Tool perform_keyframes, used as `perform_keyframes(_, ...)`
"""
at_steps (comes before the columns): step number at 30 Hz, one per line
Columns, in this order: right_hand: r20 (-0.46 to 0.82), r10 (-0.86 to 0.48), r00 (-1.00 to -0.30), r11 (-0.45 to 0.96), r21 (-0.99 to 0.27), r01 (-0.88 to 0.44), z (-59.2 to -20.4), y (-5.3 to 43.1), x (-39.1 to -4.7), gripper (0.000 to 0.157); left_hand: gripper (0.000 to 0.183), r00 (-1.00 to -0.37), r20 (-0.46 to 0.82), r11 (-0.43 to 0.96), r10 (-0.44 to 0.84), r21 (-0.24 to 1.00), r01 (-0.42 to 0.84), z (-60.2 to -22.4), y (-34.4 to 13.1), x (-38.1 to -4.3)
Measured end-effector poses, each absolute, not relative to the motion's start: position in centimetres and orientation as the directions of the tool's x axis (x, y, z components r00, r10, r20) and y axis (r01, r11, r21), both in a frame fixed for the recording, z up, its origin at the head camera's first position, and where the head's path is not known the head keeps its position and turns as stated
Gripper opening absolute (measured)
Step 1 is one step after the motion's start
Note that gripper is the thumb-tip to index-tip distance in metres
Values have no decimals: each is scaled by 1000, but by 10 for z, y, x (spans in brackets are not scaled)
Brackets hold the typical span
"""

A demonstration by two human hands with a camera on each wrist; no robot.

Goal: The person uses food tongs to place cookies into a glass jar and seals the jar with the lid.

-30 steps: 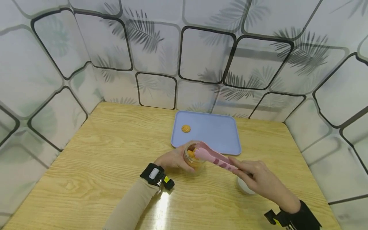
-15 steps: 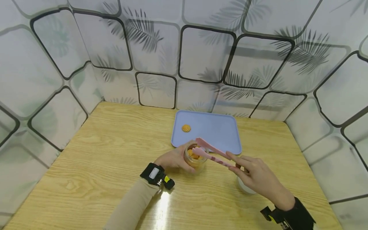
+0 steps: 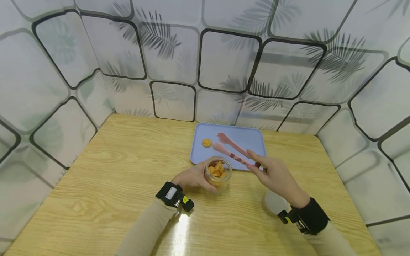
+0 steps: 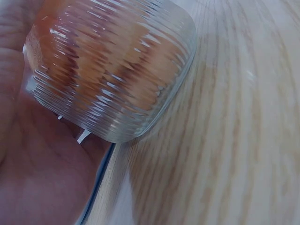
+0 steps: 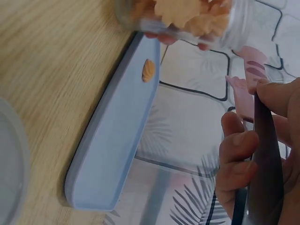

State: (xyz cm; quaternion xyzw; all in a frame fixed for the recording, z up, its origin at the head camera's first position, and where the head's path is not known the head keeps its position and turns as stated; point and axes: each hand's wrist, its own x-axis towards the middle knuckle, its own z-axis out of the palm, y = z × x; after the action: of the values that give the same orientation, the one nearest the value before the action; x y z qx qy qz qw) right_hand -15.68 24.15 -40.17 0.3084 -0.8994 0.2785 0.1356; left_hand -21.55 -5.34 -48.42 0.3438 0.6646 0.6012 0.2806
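My left hand [image 3: 192, 176] grips a ribbed glass jar [image 3: 220, 185] from its left side, the mouth facing up. Several golden cookies [image 3: 216, 170] fill it; through the glass they show as orange-brown shapes in the left wrist view. With my right hand [image 3: 272, 174] I hold pink tongs [image 3: 234, 145], their dark handle [image 5: 267, 159] between thumb and fingers. The tongs' arms are spread, with nothing visible between their tips, and they overlap the tray beyond the jar. One swirled cookie [image 3: 206, 143] lies on the left part of the blue tray [image 3: 253, 137].
Beneath my right forearm lies a round, pale lid-like disc [image 3: 274, 202] on the wooden table [image 3: 128, 160]. A patterned curtain [image 3: 173, 99] closes off the back and both sides of the table.
The tongs have spread and risen out of the jar's mouth, away from me to over the tray. My right hand has moved forward and left with them; my left hand and the jar stay put.
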Motion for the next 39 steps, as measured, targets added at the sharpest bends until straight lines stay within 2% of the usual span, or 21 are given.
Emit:
perform_keyframes(12, 246, -454, -856, 778, -358, -516, -414, 229, -209, 50, 100, -602, 57, 23, 796, 992, 124, -486, -53, -215)
perform_keyframes(21, 186, -441, -878, 796, -371, -478, -423, 216, -236, 52, 98, -607, 55, 21, 793, 993, 117, -486, -56, -216)
perform_keyframes(39, 87, -449, -889, 804, -394, -445, -436, 198, -251, 53, 95, -602, 60, 24, 796, 991, 131, -486, -52, -217)
